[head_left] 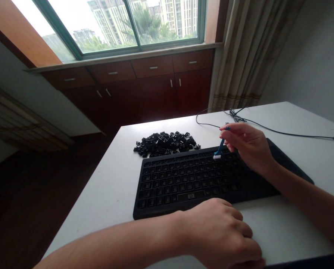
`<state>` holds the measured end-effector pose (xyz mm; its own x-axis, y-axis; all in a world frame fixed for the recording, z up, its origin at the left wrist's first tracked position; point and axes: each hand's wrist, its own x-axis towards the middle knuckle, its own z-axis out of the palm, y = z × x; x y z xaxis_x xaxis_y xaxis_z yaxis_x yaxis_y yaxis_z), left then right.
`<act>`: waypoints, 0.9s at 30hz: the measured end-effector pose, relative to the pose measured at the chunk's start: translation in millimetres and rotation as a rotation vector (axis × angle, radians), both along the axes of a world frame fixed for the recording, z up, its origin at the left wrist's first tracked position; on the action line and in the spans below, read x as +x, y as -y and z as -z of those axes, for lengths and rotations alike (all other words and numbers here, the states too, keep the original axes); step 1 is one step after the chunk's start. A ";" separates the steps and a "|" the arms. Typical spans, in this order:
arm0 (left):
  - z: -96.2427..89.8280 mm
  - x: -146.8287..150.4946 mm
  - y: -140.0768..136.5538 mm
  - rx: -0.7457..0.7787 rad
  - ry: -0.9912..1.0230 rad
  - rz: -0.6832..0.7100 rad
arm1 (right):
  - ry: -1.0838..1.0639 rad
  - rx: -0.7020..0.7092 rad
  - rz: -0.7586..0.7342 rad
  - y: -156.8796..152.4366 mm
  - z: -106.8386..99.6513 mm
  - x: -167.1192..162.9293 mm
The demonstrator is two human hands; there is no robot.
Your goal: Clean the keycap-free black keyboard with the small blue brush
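A smooth white desk (pixel 281 224) fills the lower right of the frame. At centre, one flat black keyboard (pixel 183 179) is laid on it, matte, its sockets bare. Just above it, a single heap of small black plastic keycaps (pixel 164 143), too many to count, is seen. One blue-handled brush (pixel 219 148) with white bristles is pinched in the curled right hand (pixel 247 147), bristles touching the keyboard's upper edge. The left hand (pixel 225 235) is rested loosely closed on the desk, nothing held. One thin black cable (pixel 284 132) is trailed at right.

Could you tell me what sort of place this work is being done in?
Probably a room in a home or office: a white table with a keyboard, wooden cabinets under a window, and a curtain.
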<state>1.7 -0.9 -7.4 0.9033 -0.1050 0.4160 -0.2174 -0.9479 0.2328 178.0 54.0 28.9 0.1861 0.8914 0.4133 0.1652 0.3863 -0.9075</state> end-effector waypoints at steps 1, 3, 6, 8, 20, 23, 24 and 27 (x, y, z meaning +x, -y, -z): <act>0.2 0.0 -0.2 0.001 0.006 -0.001 | 0.025 -0.018 0.000 0.3 -0.6 -0.1; 0.2 -0.1 -0.4 -0.003 0.013 -0.001 | 0.065 -0.063 0.000 0.7 -1.4 0.1; -0.5 0.0 -0.4 -0.012 0.025 0.001 | 0.051 -0.055 -0.009 0.6 -0.8 1.5; -1.1 0.0 -0.2 -0.011 0.033 0.003 | 0.034 -0.016 -0.017 0.1 -0.1 2.5; -2.1 0.5 0.3 -0.016 0.037 -0.002 | 0.038 0.000 -0.071 1.4 1.1 0.1; -1.1 0.3 1.2 -0.021 0.037 -0.004 | 0.062 -0.019 -0.075 0.4 1.9 1.2; -0.9 0.2 1.5 -0.023 0.039 -0.004 | 0.072 -0.015 -0.064 0.2 1.9 1.5; -0.9 0.2 1.6 -0.026 0.041 -0.001 | 0.079 0.021 -0.044 0.6 1.0 1.9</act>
